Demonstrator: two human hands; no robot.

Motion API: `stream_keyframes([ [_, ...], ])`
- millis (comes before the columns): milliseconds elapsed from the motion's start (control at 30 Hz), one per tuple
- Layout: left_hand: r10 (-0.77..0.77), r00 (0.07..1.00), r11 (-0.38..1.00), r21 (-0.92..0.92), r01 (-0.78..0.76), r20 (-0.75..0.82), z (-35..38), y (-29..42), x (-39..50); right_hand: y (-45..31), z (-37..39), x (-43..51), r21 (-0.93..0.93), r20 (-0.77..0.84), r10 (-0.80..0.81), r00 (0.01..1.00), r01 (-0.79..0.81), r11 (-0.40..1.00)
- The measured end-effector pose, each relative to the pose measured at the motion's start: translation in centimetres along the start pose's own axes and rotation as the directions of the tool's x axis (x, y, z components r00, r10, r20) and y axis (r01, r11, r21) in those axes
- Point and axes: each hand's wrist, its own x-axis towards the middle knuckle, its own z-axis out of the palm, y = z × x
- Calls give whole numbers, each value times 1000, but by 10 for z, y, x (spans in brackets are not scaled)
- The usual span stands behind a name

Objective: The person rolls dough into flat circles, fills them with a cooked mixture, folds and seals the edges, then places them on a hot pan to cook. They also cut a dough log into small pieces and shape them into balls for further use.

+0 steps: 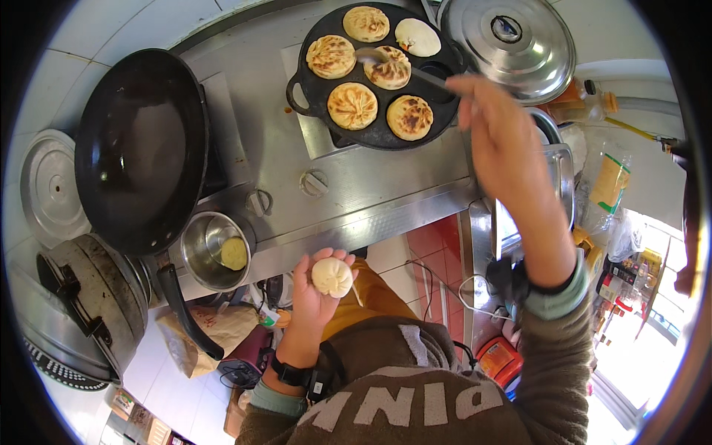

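On the palm of my left hand [317, 289] rests a raw, pleated stuffed bun [332, 277], below the stove's front edge. My right hand [495, 128] grips a metal spoon [428, 78], blurred, whose bowl is over the black multi-well pan [350, 71] beside the centre bun. Several browned flat buns [353, 105] sit in the wells, pleats up. A paler bun [418, 38] lies at the pan's upper right, and the well below it holds no bun.
A black wok [142, 150] stands left on the steel stove [367, 178], its handle jutting over the front edge. A steel pot [216, 278] with something yellow inside is below it. A large metal lid [517, 50] and a steel tray [564, 167] lie right of the pan.
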Motion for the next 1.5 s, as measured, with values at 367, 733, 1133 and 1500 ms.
stream_keyframes([
  [367, -119, 991, 992, -40, 121, 60, 22, -18, 15, 10, 1, 91, -574, 450, -394, 801, 598, 559],
  [733, -90, 996, 995, -45, 90, 5, 6, -5, 4, -30, -3, 143, -379, 752, -462, 469, 882, 279],
  [1133, -53, 998, 996, -73, 55, 24, -6, 4, 1, -15, -77, 112, -429, 777, -328, 537, 834, 347],
  [1500, -101, 993, 992, -71, 106, 67, 2, 5, 5, 45, -96, 60, -556, 547, -303, 780, 610, 565],
])
